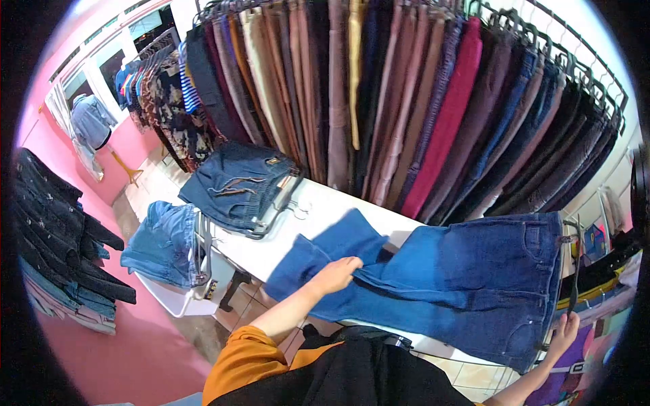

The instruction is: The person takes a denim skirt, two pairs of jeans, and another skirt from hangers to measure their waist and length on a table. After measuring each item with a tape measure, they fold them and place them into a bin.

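Observation:
A pair of blue jeans (433,271) lies spread along the white table (332,196), legs to the left and dark waistband to the right. The fingers of my left hand (340,275) are closed on the denim of a leg, which is bunched into folds there. A dark clip hanger (575,271) runs along the waistband. My right hand (565,333) is closed at the hanger's near end, beside the waistband corner; its fingertips are partly hard to make out.
Folded dark-blue drawstring jeans (237,183) on a hanger lie at the table's far left. Light-blue denim (166,240) rests on a white chair (179,298). A long rack of hanging trousers (338,95) stands behind the table. Dark garments (61,230) hang at far left.

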`<state>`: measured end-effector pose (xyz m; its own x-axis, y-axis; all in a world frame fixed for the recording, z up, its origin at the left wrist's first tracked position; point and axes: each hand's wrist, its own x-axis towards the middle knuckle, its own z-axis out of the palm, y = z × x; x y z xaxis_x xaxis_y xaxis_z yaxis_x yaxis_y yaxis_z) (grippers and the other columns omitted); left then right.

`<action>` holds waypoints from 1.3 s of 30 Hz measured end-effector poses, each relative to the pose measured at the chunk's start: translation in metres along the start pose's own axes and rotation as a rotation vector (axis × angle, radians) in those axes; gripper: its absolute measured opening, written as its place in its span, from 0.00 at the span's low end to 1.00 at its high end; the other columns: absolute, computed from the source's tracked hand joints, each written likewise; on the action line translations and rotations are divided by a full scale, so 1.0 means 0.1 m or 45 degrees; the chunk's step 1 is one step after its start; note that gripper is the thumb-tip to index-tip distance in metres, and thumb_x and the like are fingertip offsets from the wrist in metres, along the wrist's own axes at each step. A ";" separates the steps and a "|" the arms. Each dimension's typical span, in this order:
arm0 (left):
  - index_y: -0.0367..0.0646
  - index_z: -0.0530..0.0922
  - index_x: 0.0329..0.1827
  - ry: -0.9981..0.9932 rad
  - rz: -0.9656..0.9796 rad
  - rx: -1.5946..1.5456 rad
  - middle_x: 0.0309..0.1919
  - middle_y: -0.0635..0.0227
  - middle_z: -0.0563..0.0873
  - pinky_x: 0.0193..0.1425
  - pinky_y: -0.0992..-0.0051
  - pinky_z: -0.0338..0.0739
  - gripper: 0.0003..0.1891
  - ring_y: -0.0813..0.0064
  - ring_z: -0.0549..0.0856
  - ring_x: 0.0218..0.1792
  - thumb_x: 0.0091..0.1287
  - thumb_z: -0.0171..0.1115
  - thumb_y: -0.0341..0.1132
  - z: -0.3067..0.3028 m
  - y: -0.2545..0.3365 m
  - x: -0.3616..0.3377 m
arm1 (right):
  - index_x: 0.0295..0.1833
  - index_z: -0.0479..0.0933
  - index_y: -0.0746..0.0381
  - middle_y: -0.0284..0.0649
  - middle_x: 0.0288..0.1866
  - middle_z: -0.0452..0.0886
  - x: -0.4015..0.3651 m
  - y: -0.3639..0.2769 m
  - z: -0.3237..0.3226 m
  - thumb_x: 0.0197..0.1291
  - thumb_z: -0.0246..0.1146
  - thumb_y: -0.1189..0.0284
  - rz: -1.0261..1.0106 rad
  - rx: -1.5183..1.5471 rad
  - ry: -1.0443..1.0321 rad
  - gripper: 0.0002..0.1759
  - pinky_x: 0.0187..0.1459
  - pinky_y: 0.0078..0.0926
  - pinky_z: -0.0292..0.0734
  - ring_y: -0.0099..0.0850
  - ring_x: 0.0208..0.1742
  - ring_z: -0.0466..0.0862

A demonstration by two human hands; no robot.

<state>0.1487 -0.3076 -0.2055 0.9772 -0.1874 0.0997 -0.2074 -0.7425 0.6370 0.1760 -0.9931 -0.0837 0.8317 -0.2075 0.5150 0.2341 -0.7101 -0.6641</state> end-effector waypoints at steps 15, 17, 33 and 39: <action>0.42 0.81 0.35 0.674 -0.043 0.739 0.36 0.61 0.81 0.51 0.67 0.73 0.13 0.60 0.80 0.43 0.44 0.63 0.22 -4.59 -0.60 -0.99 | 0.46 0.72 0.59 0.21 0.20 0.64 -0.87 -2.81 3.02 0.63 0.59 0.69 0.590 0.990 -0.168 0.08 0.16 0.10 0.50 0.10 0.17 0.59; 0.42 0.79 0.41 1.050 -0.027 1.250 0.40 0.58 0.81 0.56 0.64 0.71 0.16 0.58 0.79 0.48 0.47 0.64 0.24 -5.45 -0.90 -0.98 | 0.42 0.71 0.57 0.22 0.19 0.61 -1.08 -3.23 3.64 0.63 0.60 0.68 0.789 1.193 -0.348 0.07 0.16 0.12 0.51 0.12 0.16 0.58; 0.38 0.79 0.51 0.905 -1.436 0.117 0.49 0.52 0.82 0.57 0.65 0.73 0.28 0.58 0.80 0.52 0.52 0.68 0.48 -2.60 -2.47 -3.54 | 0.52 0.66 0.65 0.45 0.42 0.76 -2.67 -3.69 7.38 0.58 0.61 0.71 0.417 0.497 -1.118 0.19 0.44 0.27 0.73 0.30 0.39 0.78; 0.35 0.73 0.57 0.854 -1.371 0.169 0.50 0.48 0.79 0.58 0.64 0.71 0.37 0.53 0.77 0.53 0.49 0.70 0.53 -1.55 -2.77 -3.83 | 0.50 0.68 0.64 0.38 0.37 0.76 -2.77 -3.49 6.87 0.54 0.61 0.77 0.456 0.657 -1.206 0.17 0.40 0.20 0.72 0.24 0.36 0.76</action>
<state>-0.1611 0.0696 -0.3015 0.4771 0.8784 -0.0278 0.7359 -0.3820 0.5590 0.2102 -0.2257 -0.3672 0.8872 0.4053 -0.2206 -0.0963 -0.3048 -0.9475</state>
